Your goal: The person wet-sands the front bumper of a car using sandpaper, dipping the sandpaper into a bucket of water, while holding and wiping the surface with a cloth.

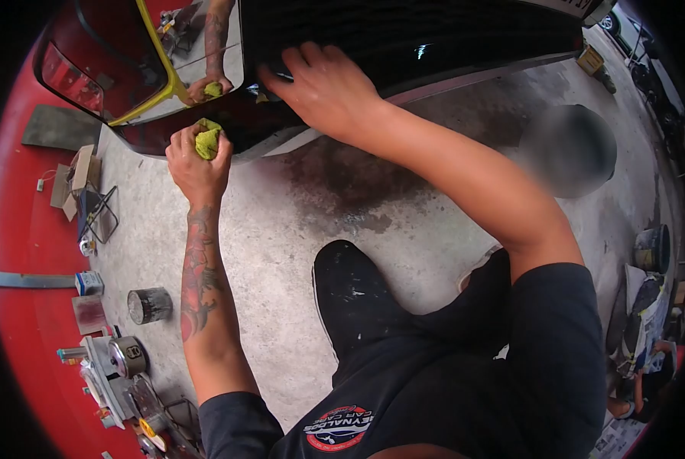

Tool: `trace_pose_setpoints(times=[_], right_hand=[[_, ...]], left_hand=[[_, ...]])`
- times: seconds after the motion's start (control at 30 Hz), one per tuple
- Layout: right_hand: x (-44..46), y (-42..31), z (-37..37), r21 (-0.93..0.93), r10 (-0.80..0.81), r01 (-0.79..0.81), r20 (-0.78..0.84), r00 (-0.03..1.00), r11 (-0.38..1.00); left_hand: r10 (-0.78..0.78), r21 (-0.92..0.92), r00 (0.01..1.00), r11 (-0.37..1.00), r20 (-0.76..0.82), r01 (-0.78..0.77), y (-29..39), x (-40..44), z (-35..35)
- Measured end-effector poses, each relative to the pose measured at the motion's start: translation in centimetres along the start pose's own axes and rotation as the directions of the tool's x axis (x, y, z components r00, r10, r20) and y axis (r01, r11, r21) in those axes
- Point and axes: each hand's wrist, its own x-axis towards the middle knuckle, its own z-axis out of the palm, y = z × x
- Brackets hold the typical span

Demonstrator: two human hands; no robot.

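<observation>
My left hand (197,164) is closed round a crumpled yellow-green cloth (207,141), held close to the lower edge of a glossy black car panel (449,46). The arm and cloth are mirrored in a shiny, light-looking section (201,57) of the bodywork above. Further right, my right hand (327,88) rests against the black panel with its fingers apart, and I see nothing in it. Yellow masking tape (173,73) runs along the bodywork beside a dark red lamp (71,80).
Below the car lies a concrete floor (274,229) with a dark wet patch (350,180). A blurred round dark object (568,151) stands at right. Along the red wall (21,229) are a paint-stained can (150,304), a cardboard box (82,176) and a cluttered stand (102,367). Another person (652,382) is at lower right.
</observation>
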Motion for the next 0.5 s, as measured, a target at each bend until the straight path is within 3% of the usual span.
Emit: trace_pose_setpoints(times=[0.07, 0.17, 0.27, 0.37, 0.5], right_hand=[[-0.2, 0.0, 0.0, 0.023, -0.018, 0.018, -0.013, 1.0, 1.0], [1.1, -0.5, -0.5, 0.0, 0.046, -0.046, 0.115, 0.992, 0.999], [0.2, -1.1, 0.0, -0.088, 0.039, -0.038, 0.018, 0.999, 0.995], [-0.5, -0.9, -0.1, 0.027, -0.011, 0.011, 0.017, 1.0, 1.0], [0.1, -0.2, 0.1, -0.028, 0.023, -0.022, 0.019, 1.0, 0.999]], left_hand=[[-0.001, 0.008, 1.0, 1.0, 0.001, 0.001, 0.0, 0.0, 0.0], [0.002, 0.014, 1.0, 1.0, 0.002, -0.002, -0.1, 0.0, 0.2], [-0.004, 0.001, 1.0, 1.0, 0.002, 0.004, 0.0, -0.1, 0.0], [-0.006, 0.009, 1.0, 1.0, 0.008, 0.006, -0.2, -0.1, 0.0], [-0.001, 0.018, 1.0, 1.0, 0.004, 0.001, 0.1, -0.1, 0.3]])
